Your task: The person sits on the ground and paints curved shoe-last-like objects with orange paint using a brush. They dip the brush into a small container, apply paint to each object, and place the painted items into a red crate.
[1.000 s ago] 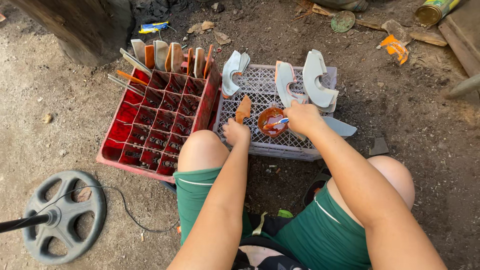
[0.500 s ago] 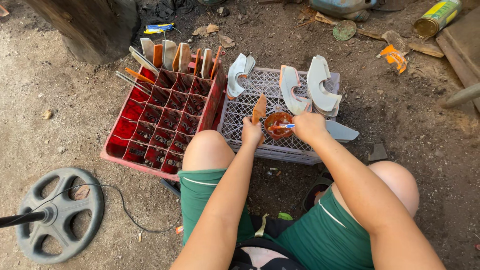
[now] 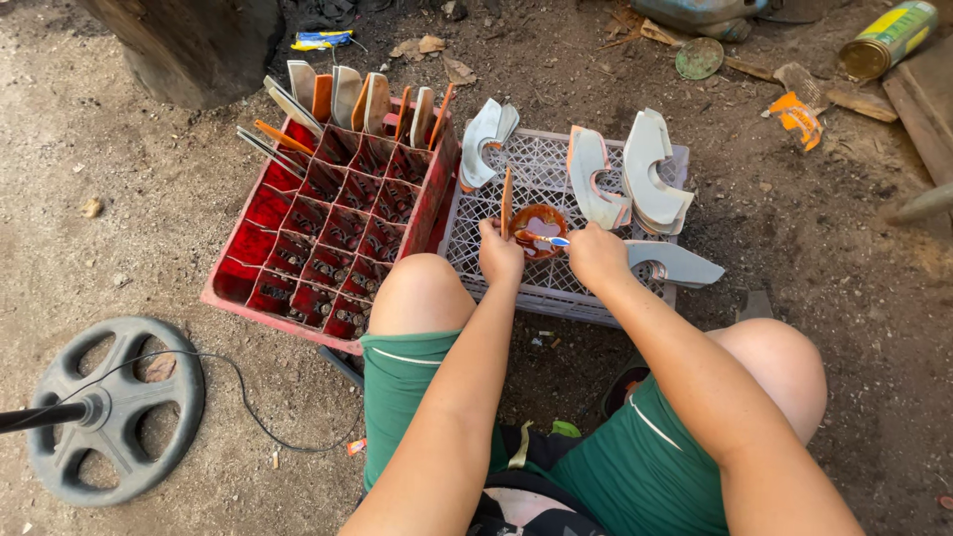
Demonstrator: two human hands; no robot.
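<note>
We sat outdoors on bare, packed dirt ground [image 3: 129, 179], grey-brown and strewn with small stones, dry leaves and scraps. Daylight fell softly and left only faint shadows. A thick, dark tree trunk [image 3: 189, 45] rose at the upper left. A round wheel-shaped metal base [image 3: 114, 412] lay at the lower left, with a thin black cable [image 3: 238, 382] curling across the dirt. Weathered wooden planks [image 3: 923, 109] edged the upper right.

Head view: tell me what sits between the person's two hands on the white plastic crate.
In the head view, a small round orange-brown bowl sits between the left hand and right hand, on the white plastic lattice crate.
</note>
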